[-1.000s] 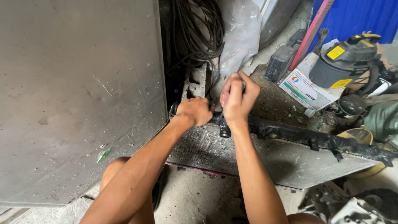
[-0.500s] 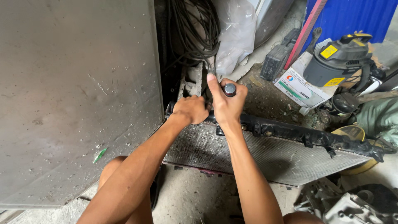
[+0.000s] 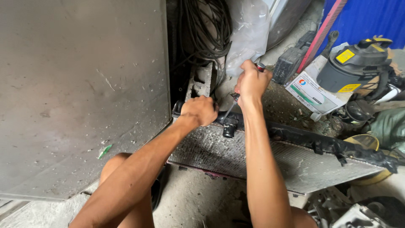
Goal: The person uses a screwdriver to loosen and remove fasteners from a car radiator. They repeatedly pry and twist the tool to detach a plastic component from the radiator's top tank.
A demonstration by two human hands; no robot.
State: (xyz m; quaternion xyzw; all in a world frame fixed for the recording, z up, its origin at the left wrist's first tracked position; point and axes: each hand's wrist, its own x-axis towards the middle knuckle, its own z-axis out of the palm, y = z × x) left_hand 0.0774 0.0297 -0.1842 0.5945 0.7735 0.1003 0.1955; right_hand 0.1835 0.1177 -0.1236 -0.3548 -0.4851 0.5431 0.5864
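While I crouch over the work on the concrete floor (image 3: 190, 202), a large grey metal sheet (image 3: 80, 93) fills the left side of my view, leaning or lying flat beside me, scratched and dusty. Just right of its edge lies a car radiator (image 3: 270, 164), its finned core facing up and its black plastic top tank (image 3: 320, 143) running off to the right. My left hand (image 3: 201, 110) is closed over the left end of that tank, pressing down, I judge to keep the radiator from shifting. Beside it, my right hand (image 3: 249, 82) is wrapped tight around the handle of a screwdriver (image 3: 231, 109), held upright so the thin shaft angles down to a round black fitting (image 3: 229, 128) on the tank. Behind my hands sit a grey concrete block (image 3: 201, 82), a coil of black cable (image 3: 206, 29) and a clear plastic bag (image 3: 249, 33). Further right stand a white carton (image 3: 314, 93), a grey and yellow shop vacuum (image 3: 354, 65) and a blue corrugated wall (image 3: 367, 19).
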